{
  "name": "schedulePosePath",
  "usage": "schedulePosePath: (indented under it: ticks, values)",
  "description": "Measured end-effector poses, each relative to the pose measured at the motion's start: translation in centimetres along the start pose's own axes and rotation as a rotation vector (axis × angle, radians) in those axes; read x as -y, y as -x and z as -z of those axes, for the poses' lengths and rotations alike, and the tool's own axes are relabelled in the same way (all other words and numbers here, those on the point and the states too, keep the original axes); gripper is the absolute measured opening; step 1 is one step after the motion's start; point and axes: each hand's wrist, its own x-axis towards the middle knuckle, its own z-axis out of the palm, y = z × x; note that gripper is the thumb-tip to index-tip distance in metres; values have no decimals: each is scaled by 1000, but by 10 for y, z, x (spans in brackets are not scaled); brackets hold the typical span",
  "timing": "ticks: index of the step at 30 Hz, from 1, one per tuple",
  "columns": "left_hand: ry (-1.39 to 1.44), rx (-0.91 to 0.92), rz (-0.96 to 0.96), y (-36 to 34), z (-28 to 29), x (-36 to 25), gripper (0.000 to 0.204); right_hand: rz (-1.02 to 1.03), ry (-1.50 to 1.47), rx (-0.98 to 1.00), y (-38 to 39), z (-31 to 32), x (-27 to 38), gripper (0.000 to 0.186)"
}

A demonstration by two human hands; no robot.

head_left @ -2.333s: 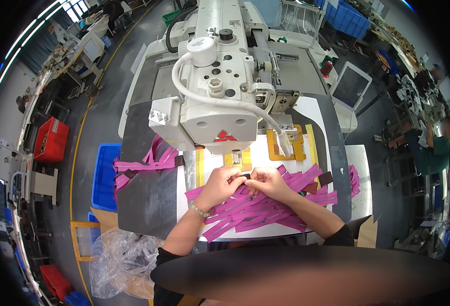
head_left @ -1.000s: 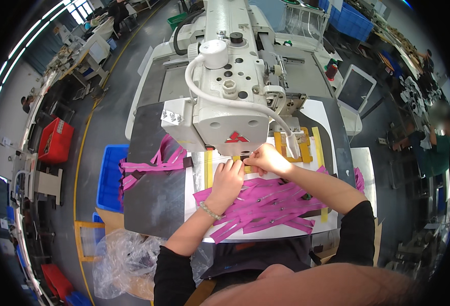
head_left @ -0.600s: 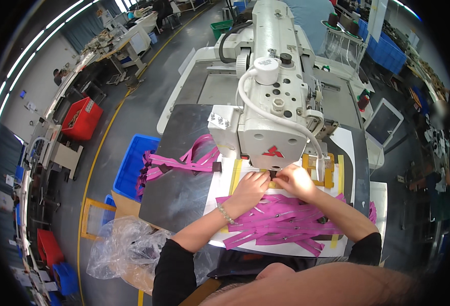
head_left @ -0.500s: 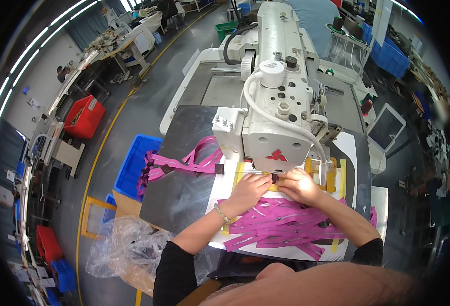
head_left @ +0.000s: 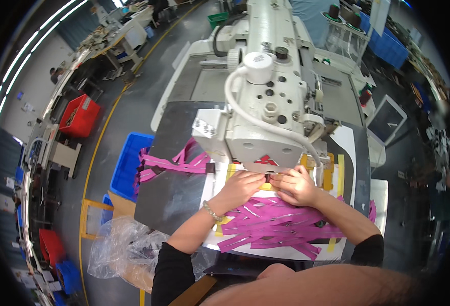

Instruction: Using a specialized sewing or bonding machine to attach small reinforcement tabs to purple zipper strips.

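Both my hands meet under the front of a white industrial sewing machine (head_left: 258,145). My left hand (head_left: 243,188) has its fingers pressed together at the tips, against a small dark piece (head_left: 268,177). From the other side, my right hand (head_left: 297,186) pinches the same piece with bent fingers. Most of that piece is hidden by fingertips, so its kind is unclear. Just below my hands lies a loose pile of magenta zippers (head_left: 276,224) with silvery teeth, on a white sheet. Part of a yellow clamp plate (head_left: 328,171) shows beyond my right hand.
More magenta zippers (head_left: 176,164) trail across the dark table plate (head_left: 169,199) towards a blue bin (head_left: 124,166) at left. Clear plastic wrap (head_left: 120,250) lies lower left. Right of the machine are a tablet-like screen (head_left: 386,120) and thread cones (head_left: 352,19).
The view has shifted a little, moving the machine leftward in the picture. My hands stay together at the dark piece; the right fingers have spread slightly and reach further over it.
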Motion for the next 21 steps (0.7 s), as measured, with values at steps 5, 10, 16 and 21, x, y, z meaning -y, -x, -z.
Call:
schedulePosePath:
  ticks: [5, 10, 16, 21]
  values:
    - [73, 4, 15, -2, 2, 1, 29, 12, 73, -21, -3, 1, -4, 38]
    - [103, -9, 17, -3, 2, 0, 30, 4, 84, -33, -2, -3, -3, 40]
    - [143, -62, 44, 1, 8, 3, 30, -13, 60, -115, 2, -2, -4, 37]
    - [154, -100, 114, 1, 15, 4, 19, -90, -41, -263, 10, 2, -4, 23]
